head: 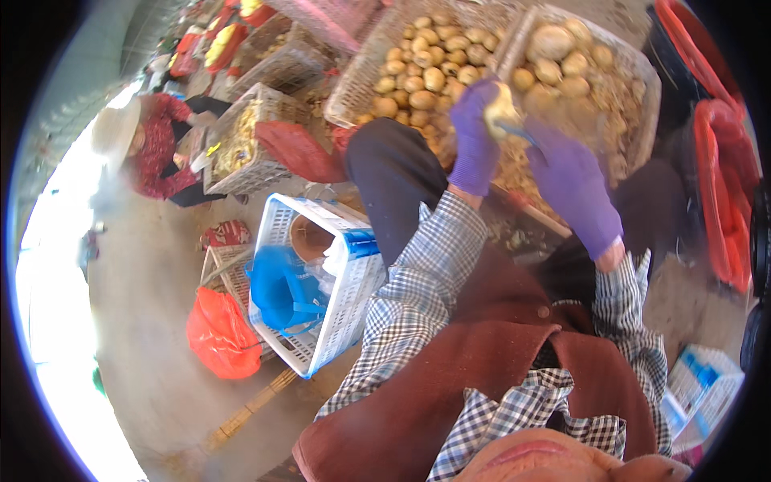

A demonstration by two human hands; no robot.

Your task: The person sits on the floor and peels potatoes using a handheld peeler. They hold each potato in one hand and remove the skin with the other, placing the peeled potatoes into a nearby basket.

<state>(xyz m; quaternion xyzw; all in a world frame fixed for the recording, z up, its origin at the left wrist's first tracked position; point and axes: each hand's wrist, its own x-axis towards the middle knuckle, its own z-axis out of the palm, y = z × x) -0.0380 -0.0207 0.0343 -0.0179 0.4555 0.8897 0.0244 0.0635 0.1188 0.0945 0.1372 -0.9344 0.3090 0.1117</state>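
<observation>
My left hand (477,135), in a purple knit glove, grips a pale, partly peeled tuber (501,109) above the join of two crates. In the matching glove, my right hand (569,181) holds a slim blue-grey hand tool (515,131) against the tuber's lower side; the glove and blur hide what kind it is. Beyond my left hand, many brown, potato-like tubers (421,77) fill the left plastic crate (344,96). Larger tubers (551,43) lie in the right crate (647,90), among brown peelings (608,129).
Black buckets with red plastic liners (717,193) stand on my right. To my left is a white-and-blue basket (313,355) holding a blue bag (283,289), beside a red-orange bag (223,334). Farther left, a person in a hat (162,144) sits at another crate (259,175).
</observation>
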